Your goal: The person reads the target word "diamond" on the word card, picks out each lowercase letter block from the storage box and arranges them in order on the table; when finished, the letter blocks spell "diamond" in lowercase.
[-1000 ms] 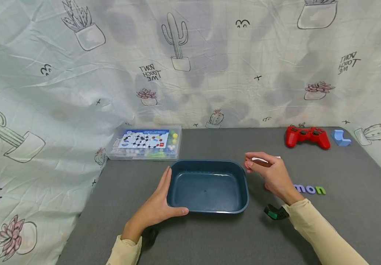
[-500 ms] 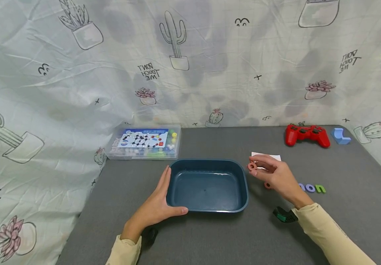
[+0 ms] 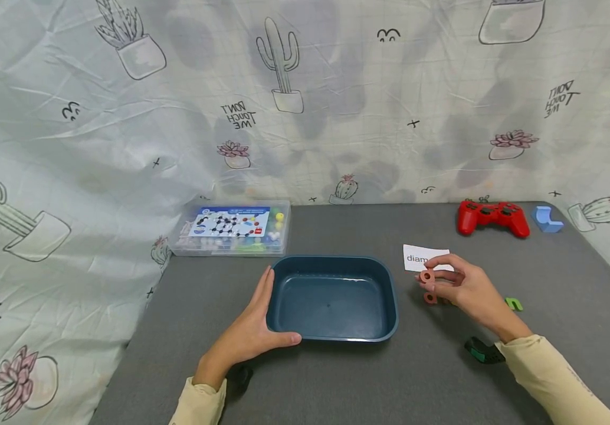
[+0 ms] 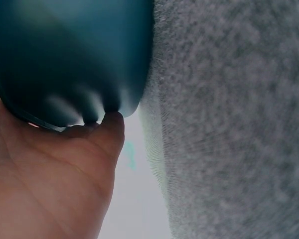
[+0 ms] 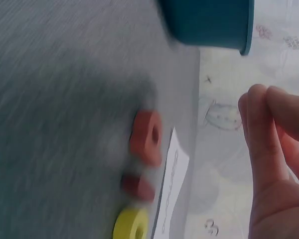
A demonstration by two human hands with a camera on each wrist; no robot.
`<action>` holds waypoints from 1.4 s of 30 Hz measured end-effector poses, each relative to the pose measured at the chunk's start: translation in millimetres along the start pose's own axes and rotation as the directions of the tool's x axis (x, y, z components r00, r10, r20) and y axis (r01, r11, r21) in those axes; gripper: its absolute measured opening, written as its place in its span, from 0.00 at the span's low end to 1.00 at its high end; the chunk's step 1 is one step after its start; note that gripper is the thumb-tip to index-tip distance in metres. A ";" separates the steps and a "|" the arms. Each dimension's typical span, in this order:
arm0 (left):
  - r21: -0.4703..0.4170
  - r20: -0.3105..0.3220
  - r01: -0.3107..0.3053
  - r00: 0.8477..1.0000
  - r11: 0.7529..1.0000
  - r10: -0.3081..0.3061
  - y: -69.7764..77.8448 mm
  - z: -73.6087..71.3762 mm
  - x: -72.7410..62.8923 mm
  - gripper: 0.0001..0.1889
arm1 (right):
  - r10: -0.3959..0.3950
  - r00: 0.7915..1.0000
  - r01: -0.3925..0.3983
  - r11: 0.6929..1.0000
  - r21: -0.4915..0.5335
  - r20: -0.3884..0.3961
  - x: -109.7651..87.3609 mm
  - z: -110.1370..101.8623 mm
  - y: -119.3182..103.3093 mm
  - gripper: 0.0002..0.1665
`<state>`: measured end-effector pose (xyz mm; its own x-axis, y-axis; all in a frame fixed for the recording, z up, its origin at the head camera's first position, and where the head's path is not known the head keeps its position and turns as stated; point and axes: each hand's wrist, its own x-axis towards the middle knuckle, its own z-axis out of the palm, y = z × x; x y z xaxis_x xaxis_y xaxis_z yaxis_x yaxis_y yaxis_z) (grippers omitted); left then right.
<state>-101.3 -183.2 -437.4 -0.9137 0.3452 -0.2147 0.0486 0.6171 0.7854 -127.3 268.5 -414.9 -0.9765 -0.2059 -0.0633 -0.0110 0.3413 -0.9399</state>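
Note:
My left hand point(image 3: 257, 327) rests against the left side of a dark blue plastic tray point(image 3: 333, 340), fingers straight along its wall and thumb at the front rim. The left wrist view shows its fingertips touching the tray's outer wall point(image 4: 74, 55). To the right, my right hand point(image 3: 469, 292) pinches a reddish letter point(image 3: 427, 276) with a round hole between thumb and fingers. Just below it, another reddish letter point(image 3: 430, 297) lies on the table. The right wrist view shows a dark red piece point(image 5: 138, 187) and a yellow letter point(image 5: 131, 224) in line with it.
Behind the right hand lies a white card point(image 3: 416, 258) printed with a partly covered word. A green letter n point(image 3: 514, 304) is right of the hand. Farther back are a red game controller point(image 3: 492, 219), a light blue block point(image 3: 547, 219) and a clear plastic case point(image 3: 230, 230).
My right hand has moved right and slightly toward me with the reddish letter, uncovering part of the card and now covering the purple letters. The left hand and tray have stayed put.

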 end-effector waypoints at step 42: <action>-0.024 -0.011 -0.029 1.000 0.999 0.029 -3.3 1.3 1.6 0.72 | 0.017 0.974 -0.113 0.902 -0.417 -0.228 -65.3 -104.4 73.4 0.27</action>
<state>-102.4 -183.7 -441.1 -0.9161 0.3555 -0.1855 0.0657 0.5896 0.8050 -86.8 402.8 -444.7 -0.9999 0.0141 -0.0011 0.0108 0.7133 -0.7007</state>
